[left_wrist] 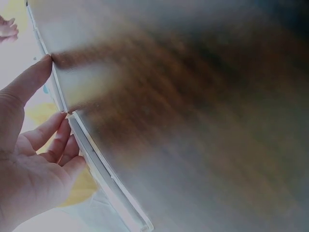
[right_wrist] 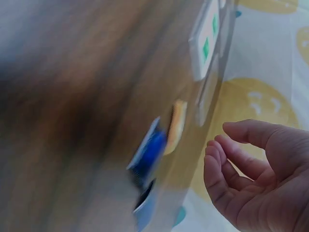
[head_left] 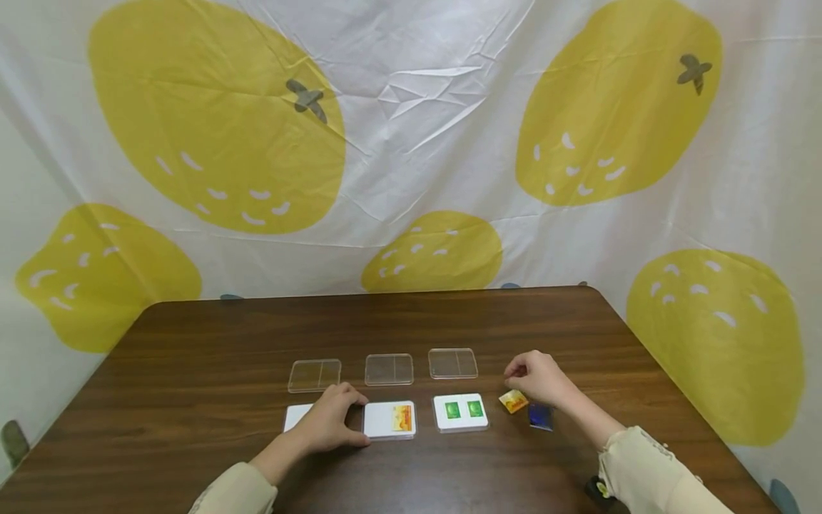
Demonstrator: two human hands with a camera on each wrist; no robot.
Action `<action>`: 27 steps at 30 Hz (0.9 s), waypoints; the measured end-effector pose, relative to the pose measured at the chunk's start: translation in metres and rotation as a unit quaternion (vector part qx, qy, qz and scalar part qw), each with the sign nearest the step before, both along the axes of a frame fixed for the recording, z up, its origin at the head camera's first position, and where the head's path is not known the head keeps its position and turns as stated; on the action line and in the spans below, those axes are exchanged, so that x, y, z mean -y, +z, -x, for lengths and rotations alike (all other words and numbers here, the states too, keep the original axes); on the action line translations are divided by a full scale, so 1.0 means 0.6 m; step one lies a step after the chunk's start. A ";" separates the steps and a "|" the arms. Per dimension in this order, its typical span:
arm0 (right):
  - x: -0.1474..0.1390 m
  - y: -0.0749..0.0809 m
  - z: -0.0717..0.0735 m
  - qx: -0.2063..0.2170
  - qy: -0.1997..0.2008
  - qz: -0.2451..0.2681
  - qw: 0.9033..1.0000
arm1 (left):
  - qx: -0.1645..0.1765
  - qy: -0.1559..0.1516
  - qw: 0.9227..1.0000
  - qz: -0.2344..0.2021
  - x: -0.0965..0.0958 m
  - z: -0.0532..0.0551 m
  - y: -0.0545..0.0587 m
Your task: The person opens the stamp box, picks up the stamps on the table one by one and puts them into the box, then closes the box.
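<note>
My left hand (head_left: 329, 421) has its thumb and index finger on the near and far edges at the left end of the middle flat white case (head_left: 380, 420), which bears one orange picture on its right half. A second white case (head_left: 297, 415) is partly hidden behind that hand. My right hand (head_left: 538, 377) hovers just beyond a small yellow-orange square (head_left: 513, 401); its fingers are loosely curled around a gap, thumb apart (right_wrist: 251, 169). Beside that square lies a dark blue square (head_left: 541, 416), and the right wrist view shows another blue piece (right_wrist: 145, 208) below it.
To the right stands a white case (head_left: 461, 412) with two green squares. Three clear lids (head_left: 315, 375) lie in a row behind the cases on the brown wooden table (head_left: 212, 428). A small black object (head_left: 600, 491) sits by the right sleeve. A lemon-print cloth (head_left: 437, 164) hangs behind.
</note>
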State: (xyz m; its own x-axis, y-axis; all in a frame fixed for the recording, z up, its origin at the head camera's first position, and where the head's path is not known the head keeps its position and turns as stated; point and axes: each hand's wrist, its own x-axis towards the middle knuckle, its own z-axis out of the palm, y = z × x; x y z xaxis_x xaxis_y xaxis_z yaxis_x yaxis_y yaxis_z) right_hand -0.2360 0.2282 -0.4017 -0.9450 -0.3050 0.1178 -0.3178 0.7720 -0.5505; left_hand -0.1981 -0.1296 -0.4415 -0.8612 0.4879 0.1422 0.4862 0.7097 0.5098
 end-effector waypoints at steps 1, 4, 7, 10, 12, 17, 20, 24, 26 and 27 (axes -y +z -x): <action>-0.007 -0.003 -0.002 -0.001 -0.009 -0.006 1.000 | 0.003 0.002 1.000 0.003 -0.001 0.000 0.001; -0.022 -0.009 -0.009 -0.001 -0.023 -0.018 1.000 | 0.007 0.005 1.000 0.005 -0.002 -0.001 0.003; -0.030 -0.015 -0.014 0.006 -0.028 -0.018 0.999 | 0.007 0.005 1.000 0.005 -0.001 -0.002 0.003; -0.034 -0.020 -0.016 0.014 -0.032 -0.019 0.999 | 0.005 0.004 1.000 0.004 -0.001 -0.002 0.002; -0.034 -0.024 -0.017 0.016 -0.035 -0.022 0.999 | 0.004 0.004 1.000 0.003 -0.002 -0.002 0.003; -0.029 -0.031 -0.017 0.003 -0.040 -0.034 0.999 | 0.007 0.006 1.000 -0.001 -0.002 -0.004 0.006; -0.025 -0.035 -0.016 -0.008 -0.042 -0.040 0.998 | 0.008 0.006 1.000 0.000 -0.001 -0.004 0.006; -0.021 -0.040 -0.016 -0.021 -0.046 -0.046 0.998 | 0.010 0.006 1.000 0.002 -0.002 -0.002 0.003; -0.020 -0.041 -0.016 -0.029 -0.043 -0.050 0.997 | 0.010 0.006 1.000 0.003 -0.002 -0.002 0.004; -0.019 -0.042 -0.016 -0.032 -0.039 -0.052 0.997 | 0.009 0.006 1.000 0.003 -0.002 -0.001 0.004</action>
State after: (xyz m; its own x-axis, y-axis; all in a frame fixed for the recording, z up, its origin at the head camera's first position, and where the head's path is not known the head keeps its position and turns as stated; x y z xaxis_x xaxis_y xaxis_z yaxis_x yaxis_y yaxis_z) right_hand -0.2264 0.2398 -0.4268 -0.9579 -0.2440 0.1512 -0.2864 0.8475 -0.4470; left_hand -0.1973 -0.1285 -0.4393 -0.8696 0.4780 0.1232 0.4680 0.7188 0.5141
